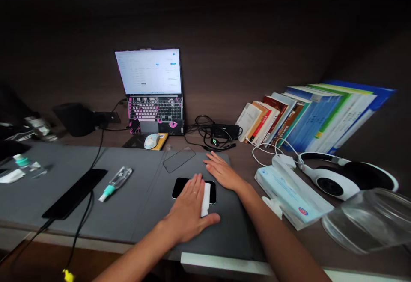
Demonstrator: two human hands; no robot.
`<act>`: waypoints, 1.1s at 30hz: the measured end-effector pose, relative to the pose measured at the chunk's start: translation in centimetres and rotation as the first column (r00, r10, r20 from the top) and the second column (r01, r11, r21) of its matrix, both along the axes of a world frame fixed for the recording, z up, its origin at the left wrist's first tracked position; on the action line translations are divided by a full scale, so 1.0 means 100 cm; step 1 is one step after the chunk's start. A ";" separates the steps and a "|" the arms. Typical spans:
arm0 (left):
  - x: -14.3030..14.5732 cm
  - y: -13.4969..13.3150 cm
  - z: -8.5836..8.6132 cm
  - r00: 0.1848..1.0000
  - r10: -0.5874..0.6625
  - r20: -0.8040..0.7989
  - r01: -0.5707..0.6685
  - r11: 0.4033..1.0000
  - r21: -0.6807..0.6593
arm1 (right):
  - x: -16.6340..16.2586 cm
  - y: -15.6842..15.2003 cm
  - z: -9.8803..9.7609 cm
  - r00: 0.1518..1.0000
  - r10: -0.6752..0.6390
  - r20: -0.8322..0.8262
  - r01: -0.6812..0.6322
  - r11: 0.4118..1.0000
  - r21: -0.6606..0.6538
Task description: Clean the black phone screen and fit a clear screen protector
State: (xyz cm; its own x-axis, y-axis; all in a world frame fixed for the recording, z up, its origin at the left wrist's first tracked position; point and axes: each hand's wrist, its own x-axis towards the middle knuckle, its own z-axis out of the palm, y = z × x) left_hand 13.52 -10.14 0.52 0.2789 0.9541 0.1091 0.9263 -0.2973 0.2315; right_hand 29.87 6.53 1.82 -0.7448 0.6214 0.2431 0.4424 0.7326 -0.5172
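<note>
A smartphone (212,192) with a black screen lies flat on the grey desk mat (141,213). On top of it is a folded white tissue (206,198). My left hand (189,209) lies flat over the phone and the tissue's left side, fingers stretched out and thumb spread; it hides much of the phone. Just beyond the phone, my right hand (222,171) rests on the mat, fingers extended and nothing in them. A thin clear screen protector with a dark border (179,160) lies behind the phone, left of my right hand.
A spray bottle (116,182) and a black tablet (75,194) with cables lie left. Behind stand an open laptop (156,115) and a mouse (152,141). Books (308,115), a tissue pack (292,192), headphones (340,179) and a clear jar (369,222) occupy the right.
</note>
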 end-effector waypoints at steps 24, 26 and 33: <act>-0.102 -0.031 -0.004 0.997 0.058 0.042 -0.063 0.989 0.133 | 0.001 -0.002 0.002 1.000 0.006 0.016 -0.006 1.000 0.001; -0.109 -0.035 -0.002 0.996 0.047 0.074 -0.058 0.986 0.156 | 0.000 -0.002 0.002 1.000 0.007 0.022 -0.007 1.000 0.001; -0.121 -0.038 0.004 0.977 0.110 0.180 -0.142 0.974 0.175 | 0.000 -0.003 0.003 0.999 0.008 0.048 -0.009 1.000 0.011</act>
State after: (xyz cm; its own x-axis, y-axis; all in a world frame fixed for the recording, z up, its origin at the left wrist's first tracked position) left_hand 1.43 -13.92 0.93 0.1205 0.9388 0.3228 0.9113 -0.2336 0.3391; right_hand 29.87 6.19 2.14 -0.7610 0.6123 0.2142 0.4599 0.7422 -0.4875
